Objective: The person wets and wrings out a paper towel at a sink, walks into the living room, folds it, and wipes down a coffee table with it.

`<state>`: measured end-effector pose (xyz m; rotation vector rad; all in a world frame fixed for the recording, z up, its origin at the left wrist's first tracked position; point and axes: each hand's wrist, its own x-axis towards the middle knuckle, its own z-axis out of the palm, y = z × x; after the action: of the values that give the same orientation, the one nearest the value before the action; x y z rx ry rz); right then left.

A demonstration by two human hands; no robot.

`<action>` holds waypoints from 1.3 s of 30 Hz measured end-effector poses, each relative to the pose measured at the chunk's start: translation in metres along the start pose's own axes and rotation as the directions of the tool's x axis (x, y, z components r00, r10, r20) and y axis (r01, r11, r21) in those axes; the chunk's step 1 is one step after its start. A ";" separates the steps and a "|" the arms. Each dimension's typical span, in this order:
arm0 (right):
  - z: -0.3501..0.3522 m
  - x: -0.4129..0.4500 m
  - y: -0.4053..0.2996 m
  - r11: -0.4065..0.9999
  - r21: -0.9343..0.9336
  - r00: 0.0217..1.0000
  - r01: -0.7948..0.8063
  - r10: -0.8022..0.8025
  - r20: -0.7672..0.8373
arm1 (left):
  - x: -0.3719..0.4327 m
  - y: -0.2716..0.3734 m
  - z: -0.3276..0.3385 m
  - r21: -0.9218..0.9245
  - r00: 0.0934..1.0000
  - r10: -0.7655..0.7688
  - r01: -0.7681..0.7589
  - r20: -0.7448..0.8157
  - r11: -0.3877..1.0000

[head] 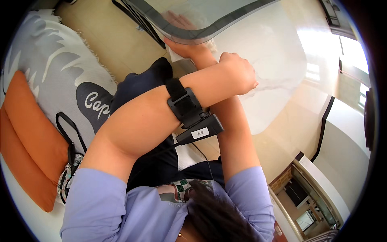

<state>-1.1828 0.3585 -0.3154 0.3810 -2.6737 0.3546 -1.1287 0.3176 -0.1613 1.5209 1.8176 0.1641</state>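
Note:
My left forearm crosses over my right one. My left hand (239,72) is curled above the right forearm, its fingers mostly hidden, so whether anything is in it does not show. My right hand (186,45) reaches up to a clear panel with a dark curved rim (196,33), and its fingers show blurred through the panel. White crumpled material, perhaps cloth or tissue (177,57), lies under or beside that hand; the grip is unclear. A black strap (176,89) around my left forearm carries a black device (201,130) with a cable and a label bearing writing.
A pale marble-patterned tabletop (278,69) extends to the right. Left, a grey patterned throw (60,51), an orange cushion (36,136) and a patterned bag with black straps (68,178) lie on the seat. Black metal legs (145,24) stand on the tiled floor (93,27).

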 end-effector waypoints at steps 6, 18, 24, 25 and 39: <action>-0.007 -0.001 0.026 0.990 -0.109 0.994 -0.086 0.078 -0.074 | 0.014 -0.014 0.008 0.041 0.970 0.079 -0.072 -0.229 0.997; -0.067 -0.095 0.102 0.876 -0.306 0.924 -0.373 0.381 -0.036 | 0.044 -0.011 0.025 0.310 0.729 0.402 -0.267 -0.554 0.912; -0.145 -0.237 0.122 0.609 -0.362 0.663 -0.705 0.748 -0.034 | 0.029 -0.002 0.013 0.055 0.882 0.190 -0.184 -0.431 0.981; -0.158 -0.268 0.119 0.529 -0.363 0.587 -0.767 0.807 -0.067 | 0.027 0.004 0.003 0.017 0.920 0.190 -0.196 -0.343 0.980; -0.143 -0.526 -0.079 -0.081 0.990 -0.369 -0.115 0.929 0.033 | 0.035 0.028 0.010 0.102 0.960 0.218 -0.203 -0.176 0.974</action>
<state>-0.6444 0.4386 -0.4020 -1.3180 -0.7951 1.5221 -1.1009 0.3531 -0.1699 1.8102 1.8201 0.3480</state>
